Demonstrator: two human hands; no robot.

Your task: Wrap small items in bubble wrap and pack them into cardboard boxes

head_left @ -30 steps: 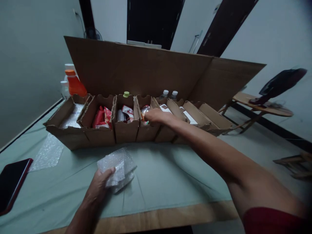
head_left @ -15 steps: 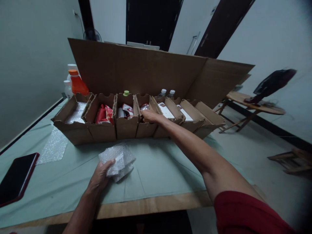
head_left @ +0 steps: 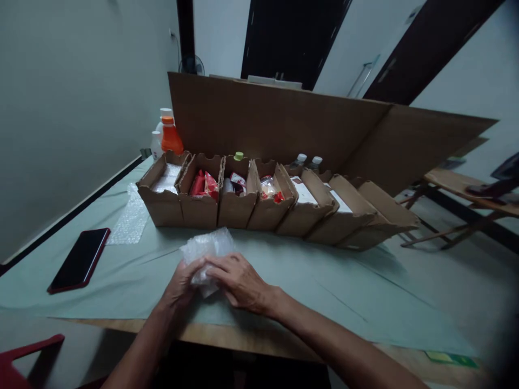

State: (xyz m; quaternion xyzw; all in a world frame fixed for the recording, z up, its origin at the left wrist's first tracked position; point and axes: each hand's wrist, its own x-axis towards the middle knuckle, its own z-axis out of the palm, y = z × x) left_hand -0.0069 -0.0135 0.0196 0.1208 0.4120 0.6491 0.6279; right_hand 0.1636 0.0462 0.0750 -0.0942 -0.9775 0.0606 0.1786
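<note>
A small stack of bubble wrap [head_left: 219, 243] is held over the near part of the table, in front of the cardboard bins. My left hand [head_left: 182, 281] grips it from the left, thumb on top. My right hand [head_left: 239, 281] is closed at its right side, fingers pressed against the wrap near my left thumb. Whether anything else lies under the right fingers is hidden. Behind the hands stands a row of cardboard bins [head_left: 198, 213], with bubble wrap, red packets [head_left: 205, 183], other wrapped items [head_left: 270, 186] and white boxes [head_left: 303, 192] inside.
A phone [head_left: 81, 259] and a flat bubble wrap sheet [head_left: 128, 216] lie on the left of the green tablecloth [head_left: 324, 281]. A tall cardboard panel [head_left: 275, 119] rises behind the bins. Bottles, including an orange one [head_left: 172, 138], stand at the back left. A wooden stool [head_left: 454, 183] is at right.
My right hand has come out of the middle bin and back to the bubble wrap in my left hand. The view has swung left, so the bins appear further right.
</note>
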